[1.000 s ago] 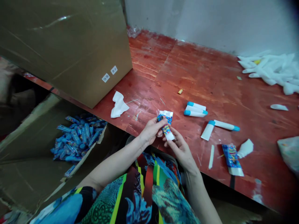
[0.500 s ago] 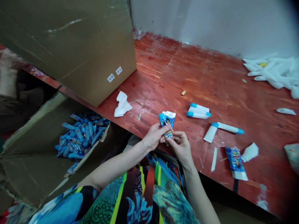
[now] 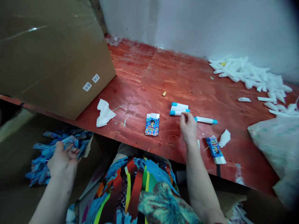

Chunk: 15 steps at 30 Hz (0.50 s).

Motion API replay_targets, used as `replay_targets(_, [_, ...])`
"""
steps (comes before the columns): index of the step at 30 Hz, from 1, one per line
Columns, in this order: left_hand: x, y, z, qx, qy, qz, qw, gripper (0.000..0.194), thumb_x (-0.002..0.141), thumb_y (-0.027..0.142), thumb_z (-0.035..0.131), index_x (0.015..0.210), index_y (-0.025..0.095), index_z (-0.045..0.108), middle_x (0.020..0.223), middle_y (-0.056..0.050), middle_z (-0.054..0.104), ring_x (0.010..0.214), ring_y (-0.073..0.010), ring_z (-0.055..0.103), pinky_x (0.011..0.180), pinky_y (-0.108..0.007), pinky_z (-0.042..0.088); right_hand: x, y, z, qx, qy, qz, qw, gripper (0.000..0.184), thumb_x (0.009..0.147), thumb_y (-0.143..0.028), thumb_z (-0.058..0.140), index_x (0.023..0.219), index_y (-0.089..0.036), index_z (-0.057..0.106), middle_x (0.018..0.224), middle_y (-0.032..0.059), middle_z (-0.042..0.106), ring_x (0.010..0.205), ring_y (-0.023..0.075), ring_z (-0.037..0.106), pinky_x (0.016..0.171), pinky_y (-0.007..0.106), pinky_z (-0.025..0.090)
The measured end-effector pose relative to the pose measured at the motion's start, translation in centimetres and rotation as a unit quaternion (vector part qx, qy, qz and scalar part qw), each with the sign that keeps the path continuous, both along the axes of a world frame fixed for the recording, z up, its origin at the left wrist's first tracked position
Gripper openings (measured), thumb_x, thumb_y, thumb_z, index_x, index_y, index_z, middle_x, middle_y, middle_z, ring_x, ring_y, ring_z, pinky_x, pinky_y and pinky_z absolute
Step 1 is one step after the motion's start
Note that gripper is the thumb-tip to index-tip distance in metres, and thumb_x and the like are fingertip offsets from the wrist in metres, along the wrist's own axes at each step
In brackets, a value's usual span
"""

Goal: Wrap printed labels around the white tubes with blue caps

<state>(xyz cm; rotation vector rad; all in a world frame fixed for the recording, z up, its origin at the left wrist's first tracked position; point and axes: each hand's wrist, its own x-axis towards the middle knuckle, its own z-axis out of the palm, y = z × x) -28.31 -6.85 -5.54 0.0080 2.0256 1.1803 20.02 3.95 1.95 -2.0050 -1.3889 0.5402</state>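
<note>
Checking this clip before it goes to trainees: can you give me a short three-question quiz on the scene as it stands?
1. True or false: the left hand is at the blue packets.
2. Which lies nearest the right hand? A) white tubes with blue caps B) wadded tissue C) cardboard box
3. Fill in: the printed packet lies flat on the red ____ board.

Key: 1 true; 2 A; 3 plywood.

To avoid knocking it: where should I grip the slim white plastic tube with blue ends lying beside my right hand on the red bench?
Pinch the slim white plastic tube at mid-barrel, from above with your right hand. It lies flat on the red plywood bench, narrow, so a pinch closes across its width.
</note>
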Motion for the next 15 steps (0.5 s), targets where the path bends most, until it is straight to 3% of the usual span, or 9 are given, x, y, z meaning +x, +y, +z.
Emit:
replay_targets(2, [0.2,-0.3,0.6,0.009,0.006,0.077,0.997,0.032,0.087,0.052,0.081,0.086,0.030,0.057,0.073,0.015,0.078,0.051,-0.0145,0.051,0.048,-0.029,0.044,1.1,1.5,-0.2,-0.003,-0.135,0.007,0.991,0.026,0.102,-0.027,0.059,0.119,-0.018,0.078,0.127,0.0214,0.072,0.119,0.0381,0.065,0.107,0.055,0.052])
replay_targets(3, [1.4,-0.2,1.2,0.037,0.006,0.079,0.996,0.033,0.079,0.046,0.089,0.088,0.031,0.061,0.079,0.016,0.082,0.053,-0.0130,0.053,0.050,-0.027,0.045,1.2,2.0,-0.4,-0.018,-0.210,0.028,0.977,0.030,0.101,-0.022,0.059,0.123,-0.018,0.079,0.134,0.0236,0.071,0.122,0.0398,0.063,0.107,0.057,0.051])
replay_targets(5, [5.3,0.8,2.6,0.097,0.005,0.014,0.995,0.043,0.066,0.043,0.097,0.097,0.029,0.070,0.085,0.012,0.084,0.052,-0.0094,0.052,0.050,-0.024,0.044,0.7,2.1,-1.0,-0.058,-0.334,0.081,0.937,0.037,0.101,-0.020,0.059,0.130,-0.018,0.081,0.140,0.0251,0.070,0.125,0.0428,0.060,0.104,0.059,0.050])
replay_targets(7, [10.1,2.4,3.6,0.119,-0.063,-0.123,0.983,0.054,0.064,0.048,0.098,0.106,0.023,0.075,0.083,0.004,0.082,0.047,-0.0080,0.050,0.047,-0.025,0.039,0.0,1.6,-1.6,-0.082,-0.381,0.111,0.914,0.037,0.102,-0.023,0.060,0.133,-0.019,0.081,0.138,0.0251,0.072,0.128,0.0454,0.058,0.103,0.060,0.048])
replay_targets(10, [16.1,5.0,3.9,0.107,-0.142,-0.330,0.927,0.054,0.073,0.056,0.098,0.107,0.020,0.075,0.082,0.000,0.081,0.041,-0.0087,0.049,0.046,-0.027,0.034,-0.7,0.1,-2.4,-0.066,-0.363,0.110,0.923,0.033,0.101,-0.029,0.062,0.127,-0.017,0.079,0.129,0.0251,0.076,0.129,0.0468,0.059,0.106,0.063,0.046])
replay_targets(13, [19.6,7.2,3.7,0.086,-0.100,-0.432,0.892,0.039,0.082,0.048,0.099,0.095,0.021,0.075,0.071,0.003,0.071,0.048,-0.0121,0.054,0.054,-0.027,0.036,-1.1,-1.9,-2.8,-0.018,-0.213,0.076,0.974,0.032,0.097,-0.039,0.068,0.124,-0.022,0.073,0.119,0.0185,0.077,0.119,0.0420,0.065,0.107,0.061,0.049])
replay_targets(15, [20.9,8.2,3.6,0.080,-0.036,-0.479,0.874,0.038,0.081,0.042,0.103,0.078,0.021,0.071,0.064,0.003,0.064,0.061,-0.0162,0.059,0.063,-0.028,0.038,-1.8,-3.3,-3.2,-0.008,-0.072,0.061,0.995,0.037,0.099,-0.051,0.069,0.126,-0.026,0.066,0.109,0.0107,0.076,0.101,0.0346,0.070,0.094,0.052,0.056])
